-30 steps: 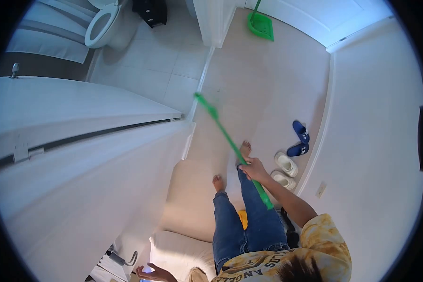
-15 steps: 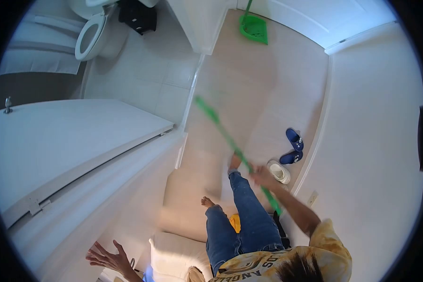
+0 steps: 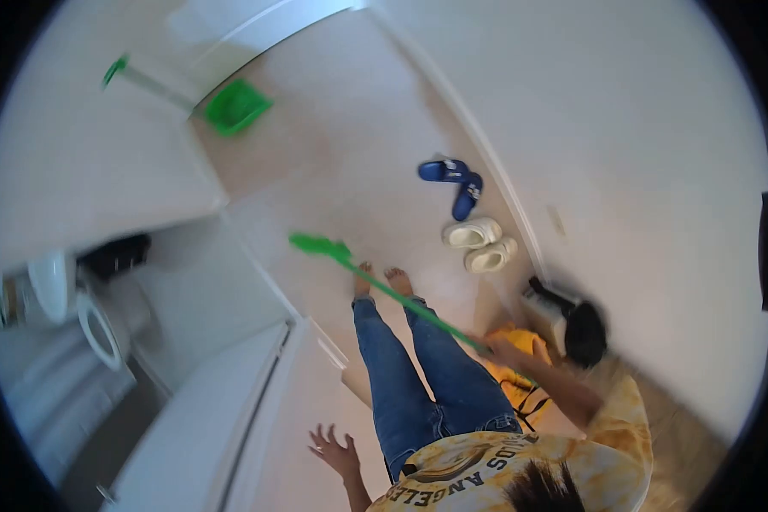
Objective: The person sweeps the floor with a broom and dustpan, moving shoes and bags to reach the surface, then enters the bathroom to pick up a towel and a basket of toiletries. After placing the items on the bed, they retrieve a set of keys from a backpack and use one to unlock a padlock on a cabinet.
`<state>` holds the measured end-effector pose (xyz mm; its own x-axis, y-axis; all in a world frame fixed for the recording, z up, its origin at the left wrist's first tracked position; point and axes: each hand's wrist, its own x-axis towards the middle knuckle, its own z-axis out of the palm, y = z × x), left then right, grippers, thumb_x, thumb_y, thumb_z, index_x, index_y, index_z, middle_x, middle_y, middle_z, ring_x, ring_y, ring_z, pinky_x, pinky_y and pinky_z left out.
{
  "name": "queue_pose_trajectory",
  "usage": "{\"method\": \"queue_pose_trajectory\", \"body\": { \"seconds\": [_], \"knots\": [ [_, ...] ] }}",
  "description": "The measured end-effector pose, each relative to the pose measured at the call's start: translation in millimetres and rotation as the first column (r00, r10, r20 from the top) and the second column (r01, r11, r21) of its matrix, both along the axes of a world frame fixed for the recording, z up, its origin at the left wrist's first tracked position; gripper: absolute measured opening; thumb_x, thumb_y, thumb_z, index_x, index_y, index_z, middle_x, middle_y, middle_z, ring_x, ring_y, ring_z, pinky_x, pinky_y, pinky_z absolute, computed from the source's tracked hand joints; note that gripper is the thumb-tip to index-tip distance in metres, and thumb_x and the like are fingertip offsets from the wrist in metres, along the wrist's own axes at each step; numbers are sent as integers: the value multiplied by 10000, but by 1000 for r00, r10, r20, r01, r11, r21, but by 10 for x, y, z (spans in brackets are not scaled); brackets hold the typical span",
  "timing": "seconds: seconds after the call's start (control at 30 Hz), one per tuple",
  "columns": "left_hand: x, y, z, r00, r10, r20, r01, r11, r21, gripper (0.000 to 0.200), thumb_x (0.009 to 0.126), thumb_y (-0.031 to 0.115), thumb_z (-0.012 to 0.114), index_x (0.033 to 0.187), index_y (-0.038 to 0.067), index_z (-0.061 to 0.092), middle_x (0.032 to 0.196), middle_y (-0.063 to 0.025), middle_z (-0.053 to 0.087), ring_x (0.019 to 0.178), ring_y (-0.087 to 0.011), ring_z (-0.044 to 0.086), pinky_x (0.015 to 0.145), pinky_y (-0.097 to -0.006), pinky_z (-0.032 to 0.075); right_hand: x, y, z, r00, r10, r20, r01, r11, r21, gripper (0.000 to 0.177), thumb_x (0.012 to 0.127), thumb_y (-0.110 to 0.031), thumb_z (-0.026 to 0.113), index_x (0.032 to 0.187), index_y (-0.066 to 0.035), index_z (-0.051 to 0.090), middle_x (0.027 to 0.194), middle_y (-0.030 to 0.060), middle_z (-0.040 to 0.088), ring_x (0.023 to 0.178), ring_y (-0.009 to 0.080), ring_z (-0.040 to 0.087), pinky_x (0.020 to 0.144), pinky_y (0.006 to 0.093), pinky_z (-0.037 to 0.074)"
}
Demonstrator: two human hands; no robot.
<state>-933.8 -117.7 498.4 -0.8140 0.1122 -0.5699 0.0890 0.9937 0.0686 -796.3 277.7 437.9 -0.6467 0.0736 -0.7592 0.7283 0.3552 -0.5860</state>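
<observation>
A green broom (image 3: 410,303) slants across the front of my legs, its head up and to the left near my bare feet. Around the handle's lower right part in view, my right hand (image 3: 505,352) is closed. My left hand (image 3: 336,450) hangs free at the lower left with spread fingers and nothing in it, beside the white wall edge. At the far end of the floor, a green dustpan (image 3: 237,107) with a long upright handle stands by the wall corner.
Blue slippers (image 3: 452,179) and white clogs (image 3: 480,243) lie along the right wall. Behind my right hand are an orange bag (image 3: 520,341) and a light bin (image 3: 548,311) with black on it. A bathroom with a toilet (image 3: 102,331) opens on the left, past a white door (image 3: 205,418).
My view has turned, so the dustpan and bathroom now appear farther left. The broom has swung to a flatter slant, still in my right hand, and my feet are now side by side.
</observation>
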Motion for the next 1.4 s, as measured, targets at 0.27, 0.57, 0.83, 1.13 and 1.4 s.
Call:
{"method": "queue_pose_trajectory", "body": {
  "seconds": [0.27, 0.57, 0.83, 1.13, 1.4],
  "knots": [
    [-839, -855, -312, 918, -132, 375, 59, 978, 201, 274, 713, 118, 657, 964, 41, 581, 1002, -138, 567, 967, -293, 531, 851, -342, 416, 1617, -1302, -855, -278, -814, 510, 902, -404, -152, 252, 889, -275, 379, 686, -129, 403, 471, -19, 364, 382, 123, 369, 388, 271, 357],
    [-2373, 902, -1062, 928, -364, 75, 314, 877, 365, 199, 822, 84, 532, 987, -25, 551, 949, -126, 587, 867, -208, 568, 774, -305, 450, -1660, -701, -1262, 31, -873, 487, 680, -339, -650, 397, 723, -71, 560, 1117, -59, 514, 581, 18, 468, 401, 94, 420, 353, 244, 353],
    [-655, 3068, -2515, 746, -627, 222, 381, 676, 631, 315, 758, 60, 595, 1059, 14, 516, 912, -101, 573, 878, -186, 549, 787, -301, 440, 1465, -1935, 522, 124, -956, 264, 987, 146, 65, 740, 734, -50, 495, 1359, -279, 171, 791, 158, 596, 574, 278, 571, 542, 350, 472],
    [1702, 4757, -5254, 695, -719, 14, 647, 635, 422, 885, 542, 235, 784, 1242, 5, 294, 1192, -244, 380, 1122, -392, 362, 939, -432, 324, 2660, -2118, -758, -659, -223, 718, 364, -930, 44, 785, 766, 58, 487, 1383, -166, 56, 588, 37, 424, 453, 117, 400, 405, 244, 348],
    [2565, 5798, -6090, 776, -574, -262, 627, 658, 417, 749, 478, 311, 799, 1033, -5, 406, 999, -154, 486, 980, -346, 451, 779, -440, 364, 2976, -2025, -1602, -769, -17, 639, 180, -965, 192, 667, 813, -16, 461, 1358, -255, 161, 523, 4, 350, 357, 99, 312, 351, 232, 276]
  ]
}}
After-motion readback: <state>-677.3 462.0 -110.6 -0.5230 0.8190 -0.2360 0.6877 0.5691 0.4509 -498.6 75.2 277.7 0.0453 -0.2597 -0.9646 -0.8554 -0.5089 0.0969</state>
